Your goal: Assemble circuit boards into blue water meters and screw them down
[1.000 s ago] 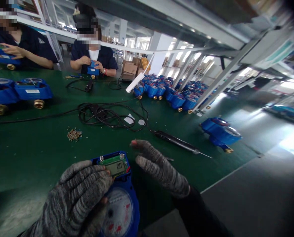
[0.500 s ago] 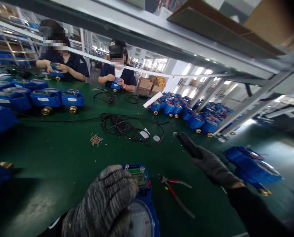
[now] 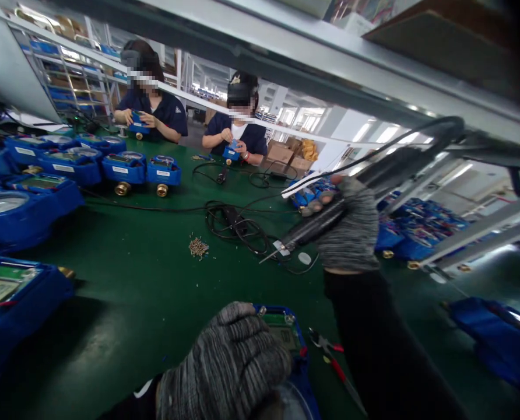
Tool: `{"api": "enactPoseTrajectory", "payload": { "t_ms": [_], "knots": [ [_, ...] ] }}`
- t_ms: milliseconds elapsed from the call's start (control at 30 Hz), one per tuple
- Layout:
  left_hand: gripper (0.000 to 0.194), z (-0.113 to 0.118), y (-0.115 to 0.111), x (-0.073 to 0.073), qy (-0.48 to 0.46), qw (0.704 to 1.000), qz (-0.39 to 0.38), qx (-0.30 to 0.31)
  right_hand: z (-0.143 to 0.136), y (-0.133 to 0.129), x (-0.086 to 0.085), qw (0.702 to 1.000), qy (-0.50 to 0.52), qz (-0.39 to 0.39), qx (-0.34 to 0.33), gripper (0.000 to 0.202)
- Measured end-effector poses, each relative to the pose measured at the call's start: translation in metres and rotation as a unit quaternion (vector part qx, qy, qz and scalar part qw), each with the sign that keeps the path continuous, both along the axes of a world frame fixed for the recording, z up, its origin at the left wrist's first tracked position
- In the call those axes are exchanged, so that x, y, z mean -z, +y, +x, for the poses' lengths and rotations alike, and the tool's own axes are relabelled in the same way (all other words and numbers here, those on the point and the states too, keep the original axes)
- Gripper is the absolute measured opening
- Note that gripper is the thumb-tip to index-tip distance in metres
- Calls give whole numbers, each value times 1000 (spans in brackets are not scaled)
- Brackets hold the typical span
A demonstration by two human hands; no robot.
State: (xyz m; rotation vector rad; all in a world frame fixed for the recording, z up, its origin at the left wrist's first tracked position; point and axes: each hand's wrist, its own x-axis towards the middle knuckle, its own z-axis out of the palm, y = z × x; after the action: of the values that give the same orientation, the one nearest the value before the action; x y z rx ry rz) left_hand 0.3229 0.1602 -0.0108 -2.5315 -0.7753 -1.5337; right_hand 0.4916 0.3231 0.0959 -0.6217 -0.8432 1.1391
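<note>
My left hand (image 3: 229,364), in a grey striped glove, lies with curled fingers over a blue water meter (image 3: 305,373) at the bottom middle. Its small display and green board show beyond my fingertips; the rest is partly covered by the hand. My gloved right hand (image 3: 351,227) is raised above the table, wrapped round a black electric screwdriver (image 3: 310,224). Its thin bit points down and left, in the air, towards a small pile of screws (image 3: 197,247). Pliers with red handles (image 3: 335,363) lie just right of the meter, partly behind my right sleeve.
Several blue meters (image 3: 124,169) stand on the left of the green table (image 3: 146,280), more on the right. A coiled black cable (image 3: 234,221) lies mid-table. A metal shelf beam (image 3: 312,52) crosses overhead. Two co-workers (image 3: 242,128) sit opposite, holding meters.
My right hand has moved up and in from the right, and the screwdriver bit now points left and down. My left hand stays on the meter. The view has shifted left.
</note>
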Motion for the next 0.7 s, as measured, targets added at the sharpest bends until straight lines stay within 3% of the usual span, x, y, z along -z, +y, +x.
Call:
{"api": "enactPoseTrajectory", "payload": {
  "t_ms": [100,200,333,500,700],
  "knots": [
    [24,2,4,5,-25,999,26,-14,-36,21,18,1000,-2,-3,15,25],
    [27,7,8,15,-60,997,43,-32,-65,32,31,1000,-11,-6,-10,33],
    [23,6,10,30,21,999,21,-20,-97,37,42,997,-25,-17,-65,40],
    [27,-1,10,41,116,993,-22,16,-121,44,55,994,-40,-28,-94,40],
    [28,0,14,51,131,990,-31,32,-134,46,64,992,-44,-32,-114,35]
  ]
}}
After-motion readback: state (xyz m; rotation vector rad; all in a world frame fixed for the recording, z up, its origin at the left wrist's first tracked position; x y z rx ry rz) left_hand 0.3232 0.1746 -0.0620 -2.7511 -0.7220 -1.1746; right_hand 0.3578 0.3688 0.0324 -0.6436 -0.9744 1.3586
